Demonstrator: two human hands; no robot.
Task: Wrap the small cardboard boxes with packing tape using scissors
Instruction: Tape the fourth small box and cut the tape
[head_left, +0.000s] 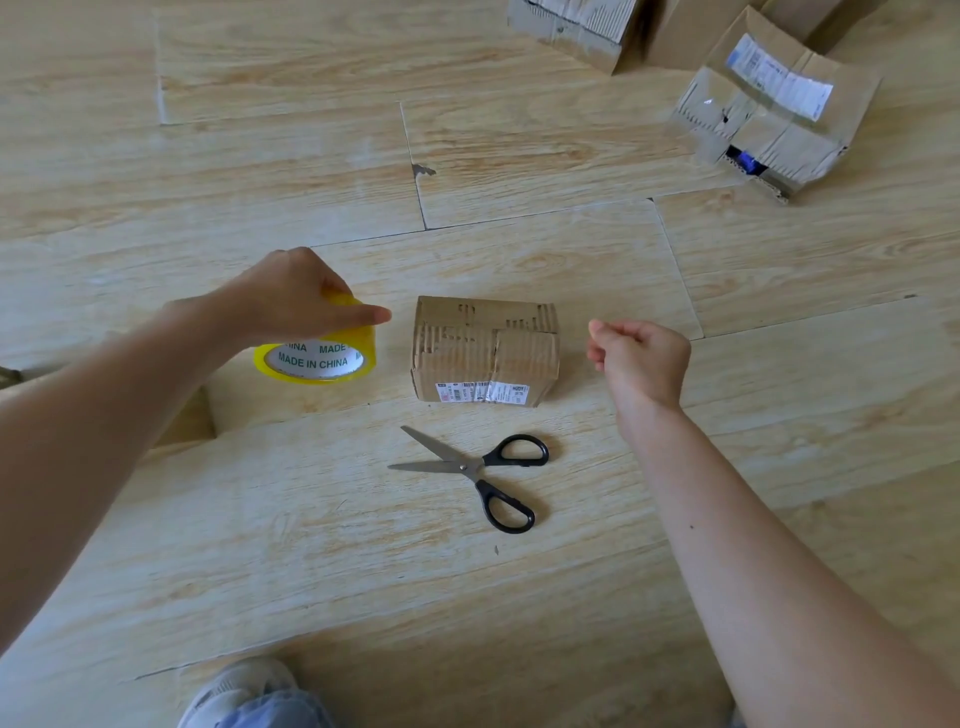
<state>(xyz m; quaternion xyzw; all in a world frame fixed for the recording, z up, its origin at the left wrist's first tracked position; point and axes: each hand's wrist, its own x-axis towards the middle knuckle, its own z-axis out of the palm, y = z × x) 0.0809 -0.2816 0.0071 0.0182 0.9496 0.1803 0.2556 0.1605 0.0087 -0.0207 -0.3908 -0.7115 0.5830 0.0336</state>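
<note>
Cardboard, torn and corrugated, the small box (485, 351) is sitting on the wooden floor (311, 545). Just left of it, the left hand (291, 299) is reaching palm-down, gripping the yellow tape roll (317, 361) from above. Right of the box, the right hand (641, 358) is hovering, fingers curled inward, nothing visible in them. Scissors (470, 466) are lying open before the box.

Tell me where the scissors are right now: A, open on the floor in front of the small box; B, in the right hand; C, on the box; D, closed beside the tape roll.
A: the black-handled scissors lie blades apart on the floor, on the near side of the small cardboard box.
</note>
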